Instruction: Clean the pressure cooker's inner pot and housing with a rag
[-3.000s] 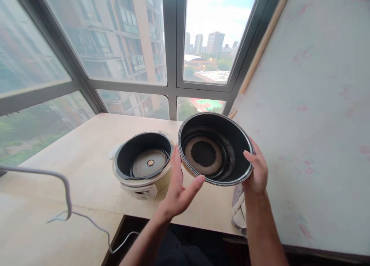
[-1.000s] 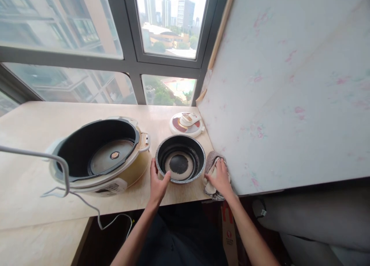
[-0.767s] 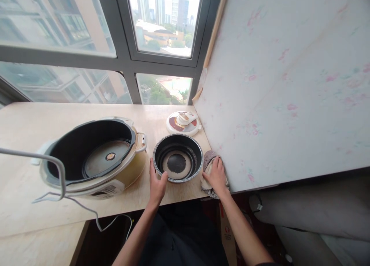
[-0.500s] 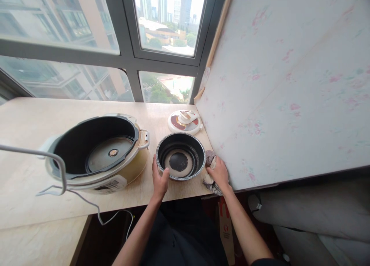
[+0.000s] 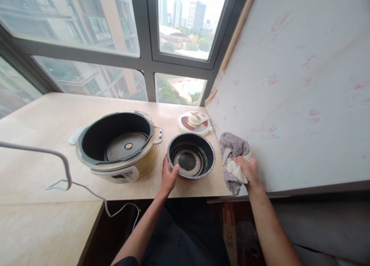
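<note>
A round black inner pot point(image 5: 208, 152) stands on the wooden counter, its floor showing a pale worn ring. My left hand point(image 5: 170, 177) grips its left side, thumb over the rim and fingers along the outer wall. To the right, my right hand point(image 5: 248, 169) is closed around a bunched grey and white cloth point(image 5: 235, 144), held up beside the floral wall. Left of the pot sits the cooker body point(image 5: 144, 168), open at the top with a dark, bare interior. Behind the pot lies the cooker lid point(image 5: 195, 122), white and reddish-brown with a raised handle.
The wooden counter point(image 5: 52, 116) runs along the window. A floral-patterned wall point(image 5: 295, 104) closes off the right. At the left, a grey curved metal tube point(image 5: 62, 160) and a white cable point(image 5: 95, 196) cross the counter's front edge. Below stands a paper bag point(image 5: 229, 235).
My right hand has lifted the cloth off the counter and moved it right, toward the wall. My left hand stays on the pot. The camera view has shifted left.
</note>
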